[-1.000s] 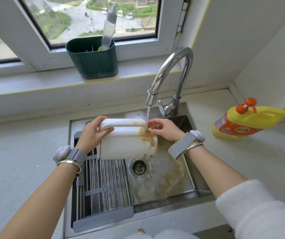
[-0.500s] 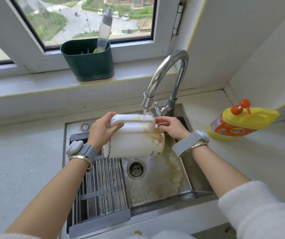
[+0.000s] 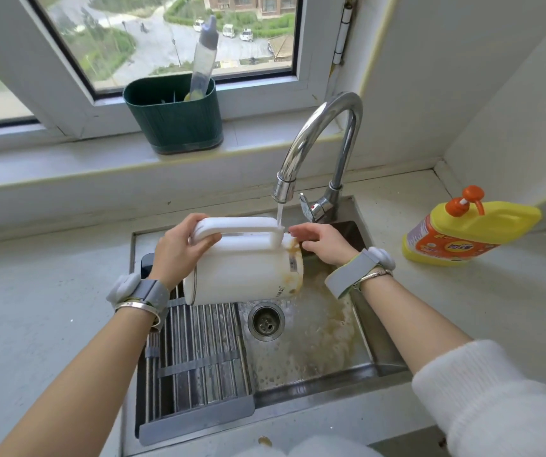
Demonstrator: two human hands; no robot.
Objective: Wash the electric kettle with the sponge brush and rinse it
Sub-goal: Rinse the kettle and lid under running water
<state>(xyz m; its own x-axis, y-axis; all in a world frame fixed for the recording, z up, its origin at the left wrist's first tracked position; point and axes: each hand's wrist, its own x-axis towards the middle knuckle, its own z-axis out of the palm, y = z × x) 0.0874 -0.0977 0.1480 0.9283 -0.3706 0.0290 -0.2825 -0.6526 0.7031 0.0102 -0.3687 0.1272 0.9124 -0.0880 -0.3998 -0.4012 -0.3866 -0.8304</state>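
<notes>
Since the earlier frame, the brown smear near the mouth of the white plastic electric kettle [image 3: 248,268] had thinned. The left hand [image 3: 179,247] gripped its handle, holding it sideways over the steel sink [image 3: 314,344]. The right hand [image 3: 321,242], fingers loosely curled, touched the stained rim. Beyond, the chrome tap [image 3: 317,143] ran. Water might reach the base contacts, or the wet handle might slip.

A yellow detergent bottle [image 3: 463,230] with an orange pump lies tilted at the worktop's [image 3: 50,308] far right corner. A dark green caddy [image 3: 174,115] stands on the windowsill [image 3: 50,159]. A grey slatted drying rack [image 3: 195,364] covers the left part of the sink [image 3: 317,351], beside the drain [image 3: 266,319]. Brownish foam lies on the sink floor.
</notes>
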